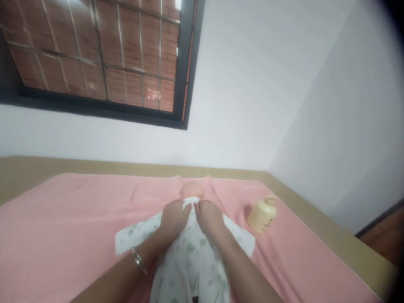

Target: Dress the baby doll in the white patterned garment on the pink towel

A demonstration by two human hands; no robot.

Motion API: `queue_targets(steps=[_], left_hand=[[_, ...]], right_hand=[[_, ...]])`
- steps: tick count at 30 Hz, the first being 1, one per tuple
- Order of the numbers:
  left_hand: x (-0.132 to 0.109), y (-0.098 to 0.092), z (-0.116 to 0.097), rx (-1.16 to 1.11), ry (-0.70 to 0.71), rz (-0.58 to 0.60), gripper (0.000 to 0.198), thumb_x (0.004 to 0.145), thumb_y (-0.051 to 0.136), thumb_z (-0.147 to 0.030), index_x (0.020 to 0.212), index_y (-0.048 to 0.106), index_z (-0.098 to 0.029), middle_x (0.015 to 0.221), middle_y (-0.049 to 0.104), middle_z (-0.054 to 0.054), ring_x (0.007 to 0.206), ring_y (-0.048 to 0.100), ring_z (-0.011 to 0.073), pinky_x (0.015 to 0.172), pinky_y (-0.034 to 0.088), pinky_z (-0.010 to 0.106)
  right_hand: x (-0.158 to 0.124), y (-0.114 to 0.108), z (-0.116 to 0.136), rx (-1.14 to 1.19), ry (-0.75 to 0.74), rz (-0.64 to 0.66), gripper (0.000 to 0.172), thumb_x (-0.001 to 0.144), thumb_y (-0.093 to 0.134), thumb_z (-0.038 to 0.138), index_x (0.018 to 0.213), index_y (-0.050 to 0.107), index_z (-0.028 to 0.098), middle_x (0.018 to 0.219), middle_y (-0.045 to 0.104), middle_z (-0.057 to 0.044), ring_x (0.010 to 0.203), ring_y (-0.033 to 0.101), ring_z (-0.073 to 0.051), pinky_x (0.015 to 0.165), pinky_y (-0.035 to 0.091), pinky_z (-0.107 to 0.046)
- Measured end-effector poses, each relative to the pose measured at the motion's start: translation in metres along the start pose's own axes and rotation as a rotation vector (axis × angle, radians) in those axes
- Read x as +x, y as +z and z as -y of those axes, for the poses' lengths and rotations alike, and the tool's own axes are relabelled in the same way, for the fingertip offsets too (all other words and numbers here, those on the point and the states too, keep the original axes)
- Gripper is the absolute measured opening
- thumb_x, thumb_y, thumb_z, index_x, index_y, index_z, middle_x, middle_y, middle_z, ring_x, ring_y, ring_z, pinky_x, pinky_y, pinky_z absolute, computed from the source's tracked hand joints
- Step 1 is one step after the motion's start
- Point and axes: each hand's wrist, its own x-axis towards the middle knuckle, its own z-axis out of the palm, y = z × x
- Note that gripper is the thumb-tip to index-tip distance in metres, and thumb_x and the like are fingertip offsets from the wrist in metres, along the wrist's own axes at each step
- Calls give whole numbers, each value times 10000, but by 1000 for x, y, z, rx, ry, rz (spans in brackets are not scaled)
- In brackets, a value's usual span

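A baby doll lies on a pink towel, its bare head pointing toward the wall. It wears a white garment printed with small green figures. My left hand and my right hand rest side by side on the doll's chest, just below the neck. The fingers of both are curled and pinch the garment's collar edges, which meet between them. A metal bangle circles my left wrist.
A pale yellow pump bottle lies on its side on the towel, right of the doll. The towel covers a tan surface set in a corner of white walls. A barred window is up left.
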Motion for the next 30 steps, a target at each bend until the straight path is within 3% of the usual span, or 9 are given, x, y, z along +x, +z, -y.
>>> queue_targets(steps=[4, 9, 12, 15, 18, 23, 25, 30], left_hand=[[-2, -1, 0, -42, 18, -13, 366, 870, 356, -415, 842, 626, -169, 853, 646, 64, 815, 563, 183, 736, 383, 295], [-5, 2, 0, -33, 166, -95, 325, 883, 354, -348, 852, 628, -175, 875, 646, 59, 869, 555, 193, 812, 383, 317], [-5, 2, 1, -26, 252, -143, 335, 894, 327, -318, 833, 626, -179, 866, 647, 57, 873, 552, 185, 839, 381, 316], [-4, 2, 2, -27, 155, -103, 359, 895, 317, -350, 842, 630, -181, 858, 647, 62, 851, 559, 189, 795, 397, 311], [-3, 1, 0, -11, 73, -41, 402, 900, 295, -394, 869, 629, -174, 859, 646, 71, 840, 562, 194, 771, 399, 313], [-5, 1, -3, 35, 254, -100, 361, 898, 301, -329, 820, 620, -179, 855, 639, 72, 855, 542, 196, 822, 384, 327], [-4, 2, -1, 11, 282, -112, 338, 892, 321, -320, 816, 620, -184, 863, 639, 67, 866, 540, 192, 831, 384, 321], [-1, 3, 3, -51, 95, -29, 350, 884, 333, -376, 867, 624, -183, 881, 643, 62, 840, 558, 194, 763, 407, 317]], right_hand=[[-1, -2, -1, 1, 7, -3, 488, 953, 221, 363, 895, 647, 133, 895, 652, -141, 838, 604, -210, 707, 397, -289], [10, -6, -18, 140, 41, 184, 653, 931, 146, 518, 945, 658, 112, 971, 651, -159, 868, 606, -225, 705, 409, -292], [8, -7, -18, 140, 19, 139, 642, 933, 152, 505, 958, 659, 112, 971, 650, -168, 852, 604, -219, 709, 397, -290], [2, -6, -12, 74, -30, 32, 535, 932, 226, 434, 926, 664, 128, 910, 656, -154, 831, 595, -211, 716, 376, -281], [4, -4, -14, 81, -31, 17, 518, 925, 244, 446, 914, 661, 139, 909, 655, -142, 826, 589, -208, 704, 370, -278], [12, -4, -28, 216, 24, 201, 678, 919, 123, 553, 924, 657, 134, 934, 654, -142, 812, 595, -212, 659, 378, -277], [8, -6, -25, 181, 5, 155, 648, 930, 132, 516, 920, 653, 130, 920, 652, -145, 809, 592, -210, 669, 375, -279], [-1, -8, -14, 124, -68, 13, 505, 929, 239, 447, 903, 645, 148, 886, 653, -125, 793, 585, -196, 688, 369, -270]])
